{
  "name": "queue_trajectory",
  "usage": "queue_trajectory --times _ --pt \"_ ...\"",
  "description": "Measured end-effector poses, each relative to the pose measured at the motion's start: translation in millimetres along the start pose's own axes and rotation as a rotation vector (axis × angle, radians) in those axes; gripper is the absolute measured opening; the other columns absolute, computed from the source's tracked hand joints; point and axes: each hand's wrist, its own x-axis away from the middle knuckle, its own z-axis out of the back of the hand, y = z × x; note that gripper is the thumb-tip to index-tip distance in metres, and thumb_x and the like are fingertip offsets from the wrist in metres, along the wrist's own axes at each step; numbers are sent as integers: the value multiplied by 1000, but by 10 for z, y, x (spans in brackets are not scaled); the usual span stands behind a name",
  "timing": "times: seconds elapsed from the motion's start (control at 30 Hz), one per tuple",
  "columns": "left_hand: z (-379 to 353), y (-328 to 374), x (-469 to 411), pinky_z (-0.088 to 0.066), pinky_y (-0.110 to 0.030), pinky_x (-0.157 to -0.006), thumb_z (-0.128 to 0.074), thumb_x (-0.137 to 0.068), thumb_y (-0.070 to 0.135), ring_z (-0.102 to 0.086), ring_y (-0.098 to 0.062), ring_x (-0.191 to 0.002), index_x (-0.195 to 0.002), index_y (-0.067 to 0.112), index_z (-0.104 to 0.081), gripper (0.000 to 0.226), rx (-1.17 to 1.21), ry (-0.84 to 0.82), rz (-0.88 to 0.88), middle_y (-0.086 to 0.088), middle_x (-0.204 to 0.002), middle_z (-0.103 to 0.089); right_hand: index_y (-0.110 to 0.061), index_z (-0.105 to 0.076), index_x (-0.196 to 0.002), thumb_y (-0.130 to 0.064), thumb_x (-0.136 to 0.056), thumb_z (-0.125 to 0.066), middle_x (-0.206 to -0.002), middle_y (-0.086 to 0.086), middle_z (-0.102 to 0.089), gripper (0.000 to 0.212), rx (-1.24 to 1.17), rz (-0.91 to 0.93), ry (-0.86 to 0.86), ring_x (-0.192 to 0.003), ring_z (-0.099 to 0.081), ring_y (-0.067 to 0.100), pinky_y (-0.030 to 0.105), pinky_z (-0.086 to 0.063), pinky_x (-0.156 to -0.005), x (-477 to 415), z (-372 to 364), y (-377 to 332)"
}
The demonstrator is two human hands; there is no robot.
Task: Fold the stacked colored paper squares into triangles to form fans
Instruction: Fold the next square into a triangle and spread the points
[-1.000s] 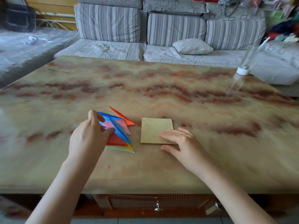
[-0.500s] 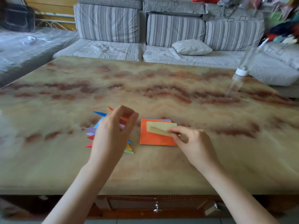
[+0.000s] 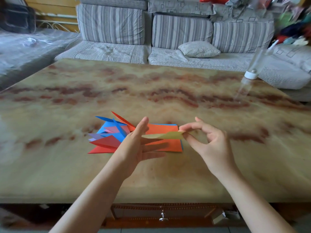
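A fanned pile of folded paper triangles [image 3: 107, 137], blue, red, pink and lilac, lies on the marbled table [image 3: 168, 91]. Right of it sits a stack of paper squares [image 3: 164, 130] with an orange sheet on top. My right hand [image 3: 207, 143] pinches one corner of a yellow-green sheet [image 3: 166, 135] and holds it in the air above the stack, seen almost edge-on. My left hand [image 3: 139, 145] hovers over the gap between pile and stack, fingers straight and spread, its fingertips near the sheet's free end. Whether they touch it I cannot tell.
A clear plastic bottle [image 3: 252, 69] with a white cap stands at the table's far right edge. A striped grey sofa [image 3: 168, 36] with a cushion runs behind the table. A drawer knob [image 3: 162, 217] shows below the near edge.
My right hand has lifted the yellow-green sheet off the stack, baring the orange sheet. My left hand left the triangle pile, moved right and opened out near the raised sheet.
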Motion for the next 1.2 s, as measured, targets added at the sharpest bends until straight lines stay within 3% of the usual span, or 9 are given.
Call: queue_trajectory --times 0.1,0.2,0.3,0.43,0.5,0.63,0.77,0.97,1.2 --pt "24 6 -4 -59 -29 -58 -60 -89 18 -70 -17 -77 -127 3 -52 42 -1 46 -119 -13 -110 -65 -21 -70 -79 -8 -78 -69 -82 -13 -72 12 24 46 -56 -78 -65 3 21 -28 -111 -1 -1 24" --pt "83 -5 -13 -37 -18 -38 -68 -81 8 -59 -7 -55 -122 15 -60 43 -167 77 -199 -4 -91 -64 -22 -69 -81 -18 -75 -72 -85 -13 -71 7 52 38 -107 -85 -65 8 24 -24 -113 6 -3 47" --pt "102 -11 -3 -41 -27 -52 -71 -70 12 -61 -15 -69 -113 18 -67 44 -193 2 -218 -5 -94 -70 -23 -71 -78 -19 -69 -80 -92 -13 -68 14 75 37 -168 -100 -60 8 28 -31 -108 22 -20 63" --pt "76 -2 36 -59 -30 -70 -57 -86 -2 -67 -17 -84 -112 3 -64 28 -73 -91 -200 -11 -99 -69 -25 -70 -68 -36 -67 -80 -119 -19 -63 15 -43 -137 -162 -124 -49 3 19 -32 -104 3 -30 50" --pt "66 3 60 -58 -28 -67 -54 -88 4 -67 -12 -83 -108 4 -66 23 -82 -120 -212 -7 -97 -69 -15 -70 -69 -29 -66 -77 -119 -9 -67 16 -240 -273 -151 -117 -57 4 20 -38 -100 -12 -32 18" --pt "6 -10 83 -57 -28 -69 -51 -93 16 -65 -10 -87 -100 8 -71 22 -121 -121 -224 -5 -99 -69 -6 -71 -76 -20 -67 -76 -79 16 -71 18 -349 -394 -66 -72 -62 22 27 -49 -72 -13 -44 -19" --pt "-38 -18 103 -58 -30 -71 -55 -85 38 -67 -16 -95 -105 10 -70 38 -187 -129 -234 -9 -103 -70 -5 -69 -82 -6 -72 -76 -74 8 -70 12 -352 -413 -41 -66 -62 18 25 -53 -57 -22 -72 -45" --pt "-72 -71 124 -56 -23 -64 -64 -83 3 -70 -13 -76 -100 10 -68 18 -256 -131 -311 -5 -85 -74 -11 -65 -93 2 -75 -73 -75 -7 -71 24 -397 -405 -30 -62 -62 7 21 -49 -51 0 -86 -85" --pt "-81 -68 140 -55 -20 -60 -63 -83 -3 -70 -11 -70 -93 14 -68 20 -248 -139 -354 -2 -77 -74 -15 -71 -78 -9 -76 -73 -71 -1 -72 7 -388 -449 1 -59 -63 11 23 -51 -48 -2 -84 -110"
